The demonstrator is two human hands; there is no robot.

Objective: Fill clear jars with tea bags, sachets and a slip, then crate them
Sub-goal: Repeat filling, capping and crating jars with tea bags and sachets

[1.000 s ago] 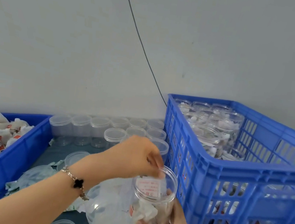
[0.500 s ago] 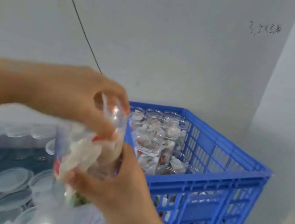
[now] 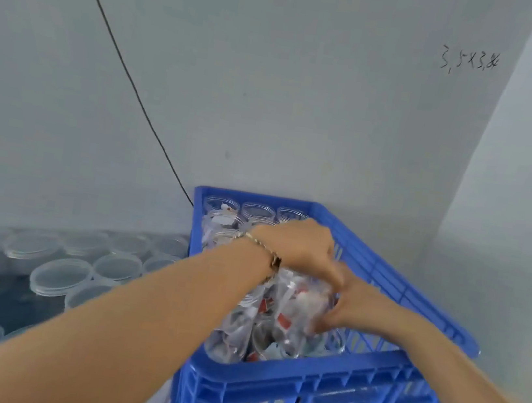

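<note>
A clear jar (image 3: pixel 301 305) stuffed with white tea bags and red-marked sachets is tilted over the blue crate (image 3: pixel 316 389). My left hand (image 3: pixel 302 251) grips the jar from above near its mouth, wrist bracelet showing. My right hand (image 3: pixel 356 306) holds it from the right side and below. The jar hangs just above several other filled open jars (image 3: pixel 256 212) standing inside the crate. Motion blur hides the jar's rim.
Left of the crate, several empty clear jars (image 3: pixel 61 275) with lids stand packed on the dark table. A thin black cable (image 3: pixel 131 83) runs down the grey wall. The crate sits in the corner, against the right-hand wall (image 3: pixel 509 235).
Both hands carried the filled jar from in front of me to the right, out over the crate and down toward the jars inside. The camera turned right with it.
</note>
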